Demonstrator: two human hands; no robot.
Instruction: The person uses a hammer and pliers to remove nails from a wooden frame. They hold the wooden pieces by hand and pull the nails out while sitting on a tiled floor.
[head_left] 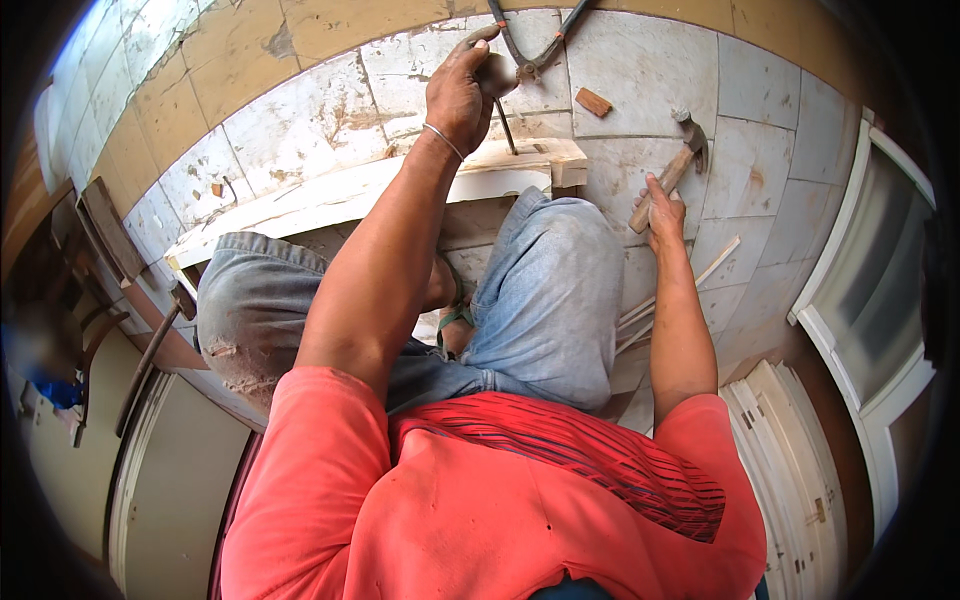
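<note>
My left hand is closed around the top of a tool with a thin dark shaft; its upper end is blurred, so its exact kind is unclear. The shaft slants down to the right-hand end of a white-painted wooden beam, which lies across in front of my knees. Off to the right, my right hand grips the wooden handle of a claw hammer, head pointing away from me, held apart from the beam. Just beyond my left hand, a pair of pincers rests on the tiles.
A small reddish-brown block lies on the tiled floor. Thin wood strips lie beyond my right knee. White boards and a white-framed panel stand at right. Long-handled tools are at left.
</note>
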